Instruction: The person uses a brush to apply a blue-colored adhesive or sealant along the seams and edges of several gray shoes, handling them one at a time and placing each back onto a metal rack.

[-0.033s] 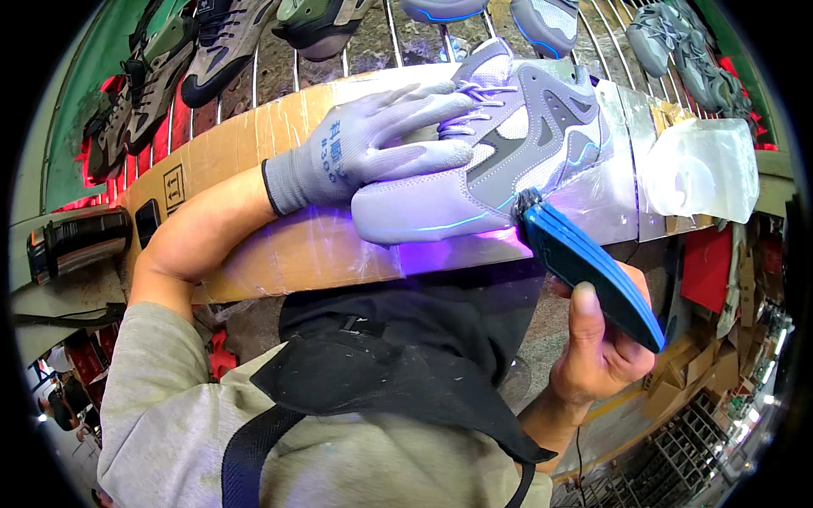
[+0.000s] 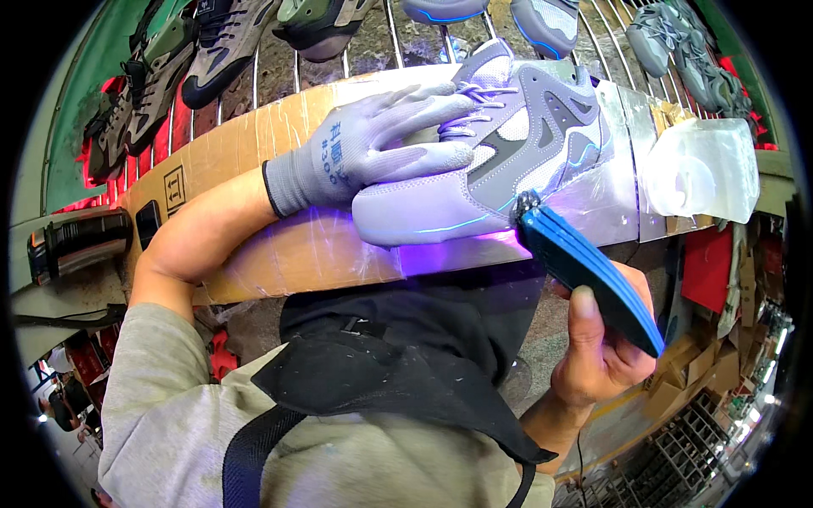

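Observation:
A grey and white lace-up shoe upper (image 2: 517, 144) lies on its side over the cardboard-topped board, its toe to the left. Along its lower edge runs a thin glowing blue line, lit by violet light. My left hand (image 2: 381, 148), in a grey knitted glove, is closed over the toe and lace area and holds the upper. In my bare right hand (image 2: 605, 339) is a brush (image 2: 593, 275) with a blue and black handle, gripped with the thumb on top. Its dark bristles touch the upper's lower edge near the middle.
The cardboard sheet (image 2: 229, 203) covers the work board. A translucent plastic container (image 2: 703, 169) stands at its right end. Behind, a metal-bar rack (image 2: 394, 38) carries several shoes. A black phone-like device (image 2: 148, 222) lies at the left, and cardboard boxes (image 2: 694, 372) sit low at the right.
The brush tip has shifted very slightly along the upper's lower edge, and its handle has tilted a little. My left hand and the upper stay in place.

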Available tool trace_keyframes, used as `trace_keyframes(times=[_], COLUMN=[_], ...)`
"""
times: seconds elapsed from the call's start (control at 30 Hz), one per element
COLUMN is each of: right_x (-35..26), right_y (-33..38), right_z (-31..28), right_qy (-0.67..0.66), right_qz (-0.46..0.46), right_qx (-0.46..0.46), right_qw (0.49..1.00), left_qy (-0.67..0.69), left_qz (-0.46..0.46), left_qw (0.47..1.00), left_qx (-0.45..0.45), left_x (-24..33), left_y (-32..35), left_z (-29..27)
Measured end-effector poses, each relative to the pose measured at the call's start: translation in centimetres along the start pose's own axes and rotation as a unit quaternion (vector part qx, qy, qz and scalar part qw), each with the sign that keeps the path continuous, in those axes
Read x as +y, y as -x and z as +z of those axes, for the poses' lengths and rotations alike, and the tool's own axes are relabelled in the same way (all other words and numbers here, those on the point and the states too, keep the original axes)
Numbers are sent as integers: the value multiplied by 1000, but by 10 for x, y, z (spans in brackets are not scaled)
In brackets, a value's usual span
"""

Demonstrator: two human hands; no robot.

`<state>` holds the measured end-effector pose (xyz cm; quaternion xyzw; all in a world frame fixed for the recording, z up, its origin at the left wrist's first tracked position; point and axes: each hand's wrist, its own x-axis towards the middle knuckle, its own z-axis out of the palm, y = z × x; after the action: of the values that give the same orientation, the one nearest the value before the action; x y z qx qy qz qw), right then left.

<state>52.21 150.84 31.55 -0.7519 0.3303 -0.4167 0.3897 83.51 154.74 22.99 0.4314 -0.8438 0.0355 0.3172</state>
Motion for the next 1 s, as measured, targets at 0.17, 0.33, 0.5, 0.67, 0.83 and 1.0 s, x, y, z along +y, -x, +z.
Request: trace_keyframes(times=[0.17,0.33,0.5,0.67,0.83,1.0], right_x=[-12,-22,25,63,82,110], right_y=[-4,11,-13,-54,-98,-125], right_z=[1,8,-32,-116,-156,-147], right_qy=[99,100,113,38,170,291], right_qz=[-122,-135,-86,96,107,75], right_qx=[-53,-71,-10,196,172,60], right_qw=[986,983,990,975,964,952], left_qy=[3,4,-13,2,67,65], left_qz=[2,-1,-20,34,-11,-9], left_qw=[1000,1000,1000,996,997,997], left_qx=[16,13,9,85,47,33], left_x=[0,2,9,16,24,18], left_y=[2,3,-4,-22,-57,-69], left_z=[2,-1,-9,-7,-10,-14])
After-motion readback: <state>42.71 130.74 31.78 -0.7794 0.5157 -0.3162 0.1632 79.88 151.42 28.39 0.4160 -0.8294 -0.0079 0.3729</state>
